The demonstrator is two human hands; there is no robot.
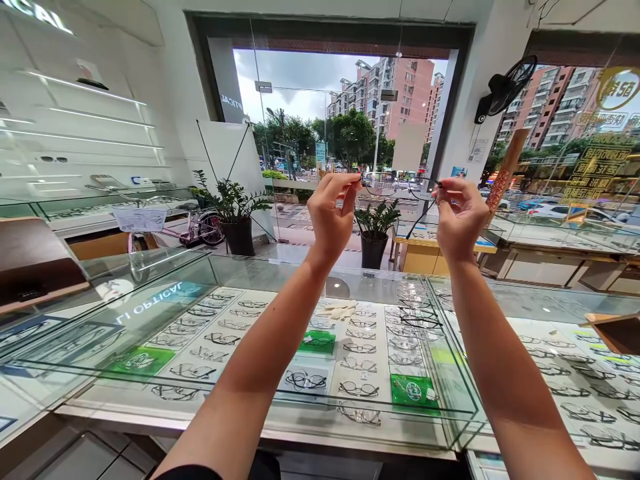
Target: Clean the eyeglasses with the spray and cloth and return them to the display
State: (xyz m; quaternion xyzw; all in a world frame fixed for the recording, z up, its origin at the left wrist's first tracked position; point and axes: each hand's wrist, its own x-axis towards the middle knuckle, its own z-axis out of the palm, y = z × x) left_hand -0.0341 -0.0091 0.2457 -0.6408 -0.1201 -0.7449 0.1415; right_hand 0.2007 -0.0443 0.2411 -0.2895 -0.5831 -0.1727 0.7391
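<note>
A thin dark-framed pair of eyeglasses (397, 180) is held up at eye height against the bright doorway. My left hand (331, 208) pinches its left end between thumb and fingers. At the other end, my right hand (461, 217) grips the frame near the hinge. One dark temple arm (421, 219) hangs down and to the left from beside my right fingers. Both my arms reach out over the glass display case (280, 427), well above the eyeglasses laid out inside it.
Rows of eyeglasses (360, 348) and green cards (414, 393) lie in the case. Beyond it stand two potted plants (241, 235) and a pink bicycle (197, 228) with a basket. A black fan (505, 90) hangs on the right wall. A wooden tray (617, 332) rests on the right counter.
</note>
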